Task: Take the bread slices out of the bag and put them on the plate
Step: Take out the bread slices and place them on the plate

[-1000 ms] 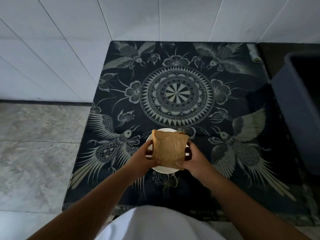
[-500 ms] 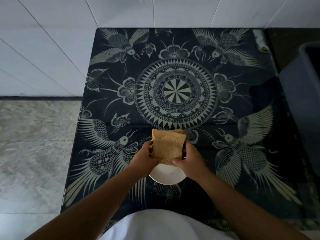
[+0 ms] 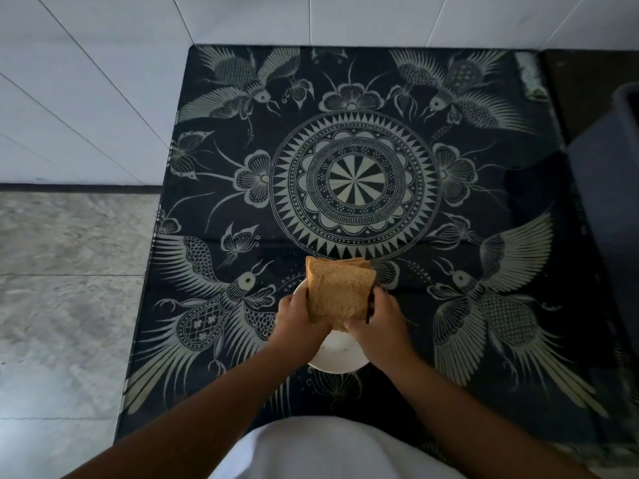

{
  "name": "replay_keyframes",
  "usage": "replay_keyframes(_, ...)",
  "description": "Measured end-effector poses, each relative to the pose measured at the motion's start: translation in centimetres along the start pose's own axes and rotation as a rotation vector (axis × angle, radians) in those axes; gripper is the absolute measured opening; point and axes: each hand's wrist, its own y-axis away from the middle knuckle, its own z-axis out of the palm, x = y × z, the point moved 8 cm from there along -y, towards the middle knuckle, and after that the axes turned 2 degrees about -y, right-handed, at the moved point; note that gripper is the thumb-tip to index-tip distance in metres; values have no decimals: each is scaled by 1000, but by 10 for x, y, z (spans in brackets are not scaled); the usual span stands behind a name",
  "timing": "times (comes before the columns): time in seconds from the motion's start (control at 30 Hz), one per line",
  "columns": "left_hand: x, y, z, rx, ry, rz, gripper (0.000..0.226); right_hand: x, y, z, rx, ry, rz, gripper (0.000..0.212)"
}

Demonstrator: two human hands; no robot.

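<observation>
Your left hand (image 3: 300, 318) clamps the left edge of a stack of brown, square bread slices (image 3: 337, 292), fingers curled behind it and thumb on the front face. Your right hand (image 3: 378, 321) grips the stack's right edge and lower corner in the same way. The bread slices stand nearly upright, broad face toward you, with the tops of several slices showing staggered along the upper edge. Directly beneath the hands sits a round white plate (image 3: 340, 357), its near half bare and its far rim hidden by the bread; whether the stack touches it cannot be told. The plate rests on a dark blue cloth printed with pale birds, flowers and a central circular medallion (image 3: 354, 183). At the right edge stands a grey-blue plastic bin (image 3: 608, 209). White wall tiles (image 3: 103, 81) lie beyond the cloth, grey stone floor (image 3: 69, 271) to its left.
</observation>
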Motion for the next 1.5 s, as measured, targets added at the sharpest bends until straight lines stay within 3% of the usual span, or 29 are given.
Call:
replay_keyframes(0.27,1,9,-2,0,33,12,97,1,4,3,-24,-18,3,74)
replay_keyframes(0.73,-16,28,-2,6,47,19,58,5,27,3,-43,8,-17,70)
replay_keyframes(0.87,-16,34,1,18,-30,11,64,1,33,2,-50,-36,-42,61)
replay_keyframes(1.13,-10,47,6,-36,-21,78,49,-5,45,3,-84,-40,-53,80)
replay_keyframes(1.5,-26,59,10,-59,58,101,44,13,64,8,-121,-45,-31,72)
